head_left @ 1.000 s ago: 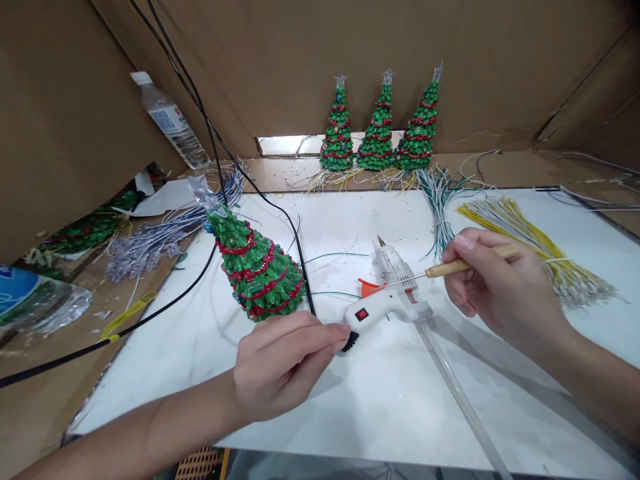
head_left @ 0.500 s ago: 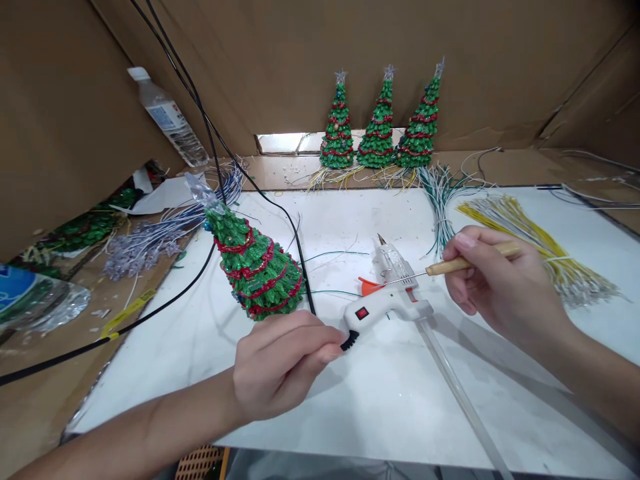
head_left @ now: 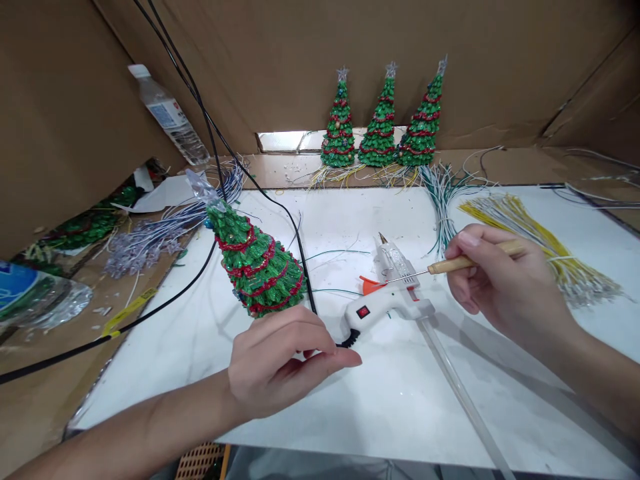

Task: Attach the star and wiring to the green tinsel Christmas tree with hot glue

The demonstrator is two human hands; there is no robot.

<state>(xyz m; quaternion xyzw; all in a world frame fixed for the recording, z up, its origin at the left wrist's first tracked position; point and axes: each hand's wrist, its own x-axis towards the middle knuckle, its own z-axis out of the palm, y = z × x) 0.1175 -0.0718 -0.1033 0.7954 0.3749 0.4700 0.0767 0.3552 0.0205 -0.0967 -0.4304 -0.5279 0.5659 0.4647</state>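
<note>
My right hand (head_left: 505, 287) grips the wooden handle of an awl (head_left: 453, 265). Its thin metal shaft points left across the white glue gun (head_left: 385, 303), ending near the orange trigger (head_left: 371, 285). My left hand (head_left: 283, 360) is closed beside the gun's black cord, index fingertip against the outstretched thumb; anything pinched there is too small or hidden to make out. Just behind that hand a small green Christmas tree (head_left: 263, 267) with red garlands tilts to the left, its base partly covered by my fingers. A clear glue stick (head_left: 465, 393) runs out from the gun's rear.
Three similar trees (head_left: 379, 127) stand along the cardboard back wall. Bundles of yellow-white wires (head_left: 530, 233) and green-white wires (head_left: 443, 200) lie at right; wires with clear tips (head_left: 145, 247) lie left. Black cables (head_left: 285, 207) cross the white board. A water bottle (head_left: 173, 117) leans back left.
My left hand has shifted slightly left, and its thumb now stretches out past the curled fingers. The right hand with the awl stays almost in place.
</note>
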